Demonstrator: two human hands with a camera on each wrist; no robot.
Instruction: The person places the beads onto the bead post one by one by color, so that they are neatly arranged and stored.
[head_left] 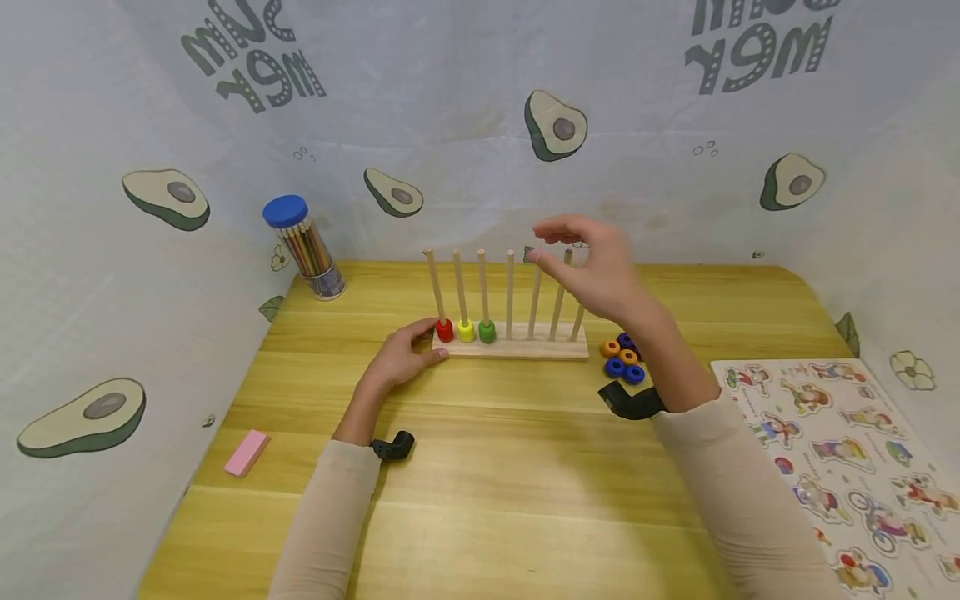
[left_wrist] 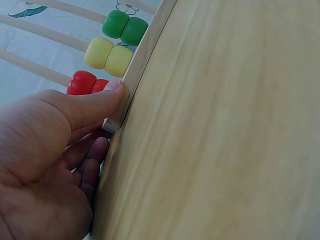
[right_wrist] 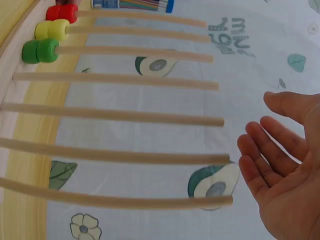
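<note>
A wooden peg stand point(head_left: 517, 350) with a row of several upright pegs rests on the table. Its three leftmost pegs carry red beads point(head_left: 445, 332), yellow beads point(left_wrist: 109, 57) and green beads point(right_wrist: 40, 51), two of each colour; the other pegs are bare. At the stand's left end my left hand point(head_left: 401, 358) grips the base, thumb on the front face and fingers behind. My right hand point(head_left: 600, 271) is raised over the right-hand pegs, fingers relaxed and slightly bent, holding nothing. Loose orange and blue beads point(head_left: 627, 357) lie in a cluster by the stand's right end.
A blue-lidded jar of pencils point(head_left: 303, 242) stands at the back left. A pink block point(head_left: 247, 453) lies near the left table edge. On the right is a board with cartoon figures point(head_left: 847, 454). A printed cloth point(head_left: 465, 125) hangs close behind the stand.
</note>
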